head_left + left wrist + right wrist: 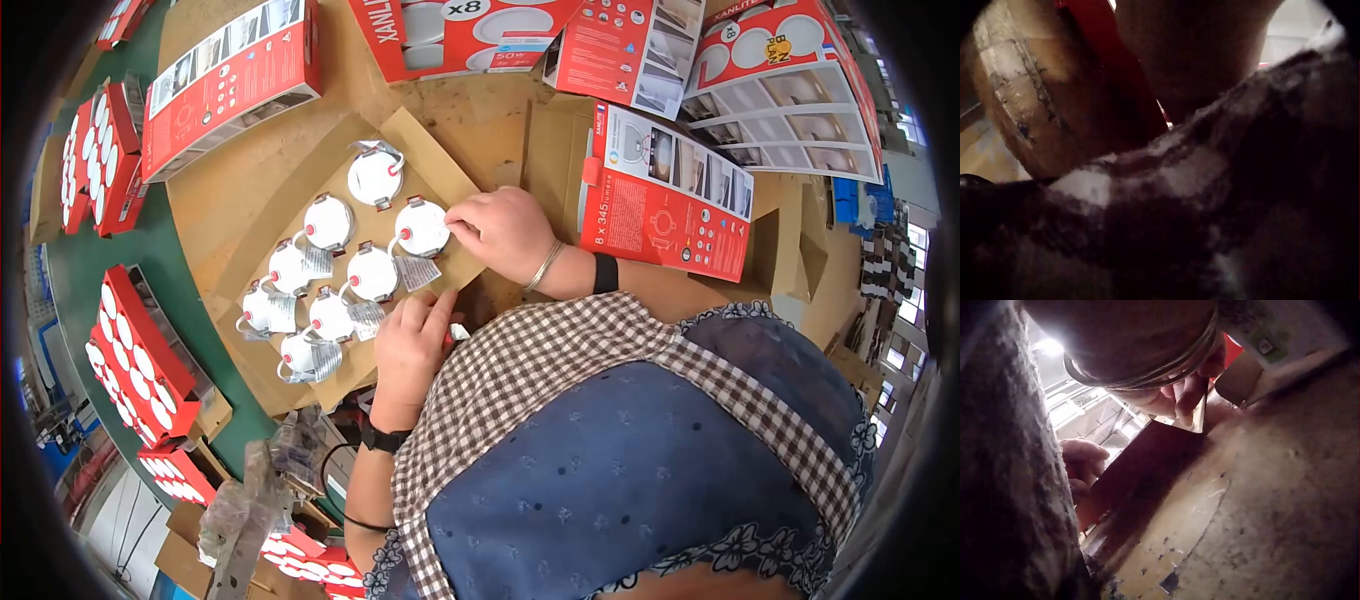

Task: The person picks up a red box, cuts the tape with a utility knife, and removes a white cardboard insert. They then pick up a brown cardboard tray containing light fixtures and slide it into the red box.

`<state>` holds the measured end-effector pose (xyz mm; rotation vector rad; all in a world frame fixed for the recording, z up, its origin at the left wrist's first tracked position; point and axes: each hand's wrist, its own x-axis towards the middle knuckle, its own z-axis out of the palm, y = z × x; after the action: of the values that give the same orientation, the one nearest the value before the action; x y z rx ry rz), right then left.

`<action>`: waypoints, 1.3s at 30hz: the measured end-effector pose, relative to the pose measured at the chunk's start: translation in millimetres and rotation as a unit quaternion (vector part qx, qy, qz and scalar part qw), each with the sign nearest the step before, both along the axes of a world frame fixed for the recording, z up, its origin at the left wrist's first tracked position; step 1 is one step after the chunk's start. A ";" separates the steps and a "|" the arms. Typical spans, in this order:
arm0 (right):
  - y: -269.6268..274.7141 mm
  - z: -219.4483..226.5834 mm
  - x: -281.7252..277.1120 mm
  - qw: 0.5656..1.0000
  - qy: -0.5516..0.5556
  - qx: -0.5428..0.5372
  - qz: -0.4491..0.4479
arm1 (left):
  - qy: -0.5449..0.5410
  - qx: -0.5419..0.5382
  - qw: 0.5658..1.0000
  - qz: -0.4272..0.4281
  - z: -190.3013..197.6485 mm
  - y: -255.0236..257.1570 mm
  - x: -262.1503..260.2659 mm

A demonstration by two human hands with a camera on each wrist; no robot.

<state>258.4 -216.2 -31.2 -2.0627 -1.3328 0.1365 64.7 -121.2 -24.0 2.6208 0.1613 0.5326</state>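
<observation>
Several round white downlights [372,274] with red-centred cable connectors and paper labels stand in an open cardboard tray [400,130]. My right hand [508,238], fingers curled, pinches at the right edge of one downlight [424,228]. Its fingertips [1188,403] show by the tray wall in the right wrist view. My left hand [405,352] grips the tray's near edge beside the lower downlights. Some of its fingers [1083,456] curl over that wall in the right wrist view. Checked cloth covers much of the left wrist view, with a red panel [1110,62] behind.
Red printed light cartons [668,200] stand to the right and along the back of the worn wooden bench [460,110]. Another long carton [230,80] lies at back left. Red packs of white discs [140,365] line the green surface [150,250] on the left.
</observation>
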 end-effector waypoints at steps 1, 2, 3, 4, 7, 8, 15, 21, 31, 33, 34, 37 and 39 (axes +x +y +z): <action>0.2 0.6 0.0 1.000 0.001 -0.002 0.003 | 0.003 0.002 1.000 -0.002 -0.8 1.2 3.6; -0.1 0.7 0.0 1.000 0.001 -0.004 0.006 | 0.006 0.004 1.000 -0.004 -1.0 1.7 5.5; 1.7 -3.4 0.4 1.000 -0.004 0.003 0.006 | 0.002 0.011 1.000 -0.003 -4.7 2.8 5.9; 1.7 -4.4 0.3 1.000 -0.007 0.004 0.005 | 0.024 0.016 0.999 -0.020 -4.2 3.0 6.3; 1.1 -3.8 0.4 1.000 -0.008 -0.008 0.001 | 0.059 0.021 0.997 -0.053 -7.0 5.1 6.5; 1.0 -3.6 0.3 1.000 -0.006 -0.020 0.000 | 0.072 0.023 0.995 -0.068 -8.3 5.7 6.6; 0.9 -4.1 -3.3 1.000 -0.014 -0.017 -0.007 | 0.069 -0.006 0.994 -0.082 -13.3 7.4 9.2; 2.3 -0.9 -6.2 1.000 0.004 -0.007 -0.023 | 0.102 -0.010 0.990 -0.092 -11.2 9.4 6.6; 2.9 16.0 -9.0 0.999 0.022 -0.039 -0.014 | 0.106 -0.100 0.986 -0.075 16.1 19.7 -16.8; 1.1 36.1 -7.6 0.998 0.020 -0.064 0.002 | 0.122 -0.172 0.977 -0.025 25.2 20.1 -21.5; 0.3 47.7 -5.2 0.995 0.034 -0.094 0.026 | 0.135 -0.242 0.960 0.025 31.5 21.9 -23.1; 13.8 69.6 4.6 0.991 0.037 -0.116 0.058 | 0.082 -0.265 0.952 0.129 44.1 44.0 -22.8; 40.1 66.3 15.1 0.996 0.020 -0.044 0.072 | -0.011 -0.193 0.957 0.215 43.1 67.1 -12.4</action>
<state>273.6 -176.1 35.2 -2.0244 -1.4748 0.3026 52.3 -54.1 19.1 2.1957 0.7623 0.6020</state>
